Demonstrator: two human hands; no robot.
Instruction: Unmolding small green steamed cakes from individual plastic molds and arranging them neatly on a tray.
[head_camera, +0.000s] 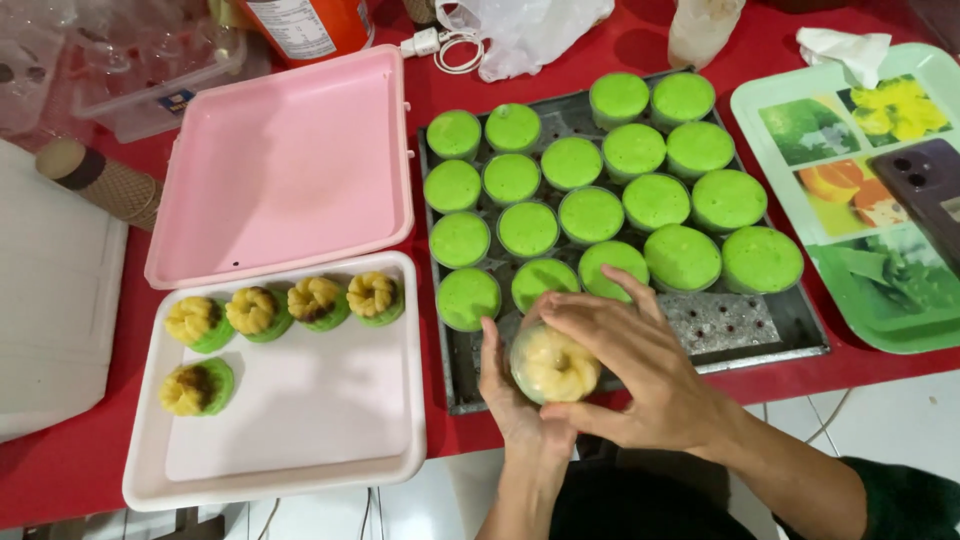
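Nearest to the person, both hands meet over the near edge of the red table (60, 470). The left hand (512, 392) is curled from below around a small clear mould with a yellow fluted cake (553, 365) inside, so the cake rests in the palm. The right hand (640, 372) is half closed over the same mould from the right, fingers spread on its side and top, it seems to steady or press it. To the left lies an open pale pink box (290, 470); five finished cakes (285, 312), yellow on top and green under, stand in its far-left part, four in one row and one nearer, packed close so room is kept beside them. The pink lid (290, 170) lies open behind. Just beyond the hands is a dark metal tray (740, 330) carrying many green cakes in cups (600, 190), in tight rows within easy reach. Far right is a green picture tray (900, 310) with a dark phone (925, 190).
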